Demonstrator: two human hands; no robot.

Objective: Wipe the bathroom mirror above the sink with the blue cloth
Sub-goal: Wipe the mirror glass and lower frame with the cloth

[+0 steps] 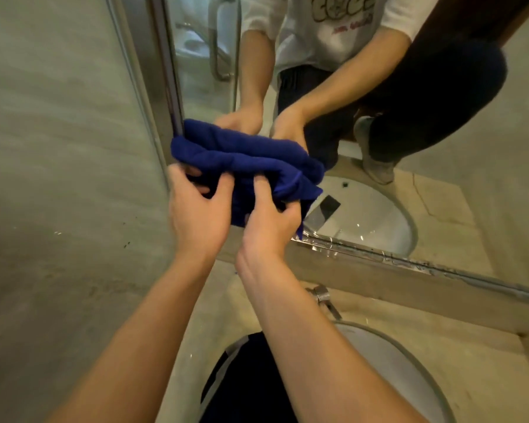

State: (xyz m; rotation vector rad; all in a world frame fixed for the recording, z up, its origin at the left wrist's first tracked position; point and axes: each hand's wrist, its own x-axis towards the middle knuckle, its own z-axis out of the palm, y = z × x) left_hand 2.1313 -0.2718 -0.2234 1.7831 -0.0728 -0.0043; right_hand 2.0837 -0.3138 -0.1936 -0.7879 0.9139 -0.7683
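A bunched dark blue cloth [248, 166] is held against the lower left corner of the mirror [440, 148], beside its metal frame. My left hand [196, 209] grips the cloth's left end, fingers curled into the folds. My right hand [269, 215] grips the lower middle of the cloth, thumb and fingers pinching the fabric. The mirror reflects both hands, the cloth and my body.
A white sink [394, 377] sits below in a beige stone counter [471, 377], with a chrome tap [324, 297] behind it. The mirror's wet metal bottom edge [409, 257] runs diagonally to the right. A tiled wall [58, 148] fills the left side.
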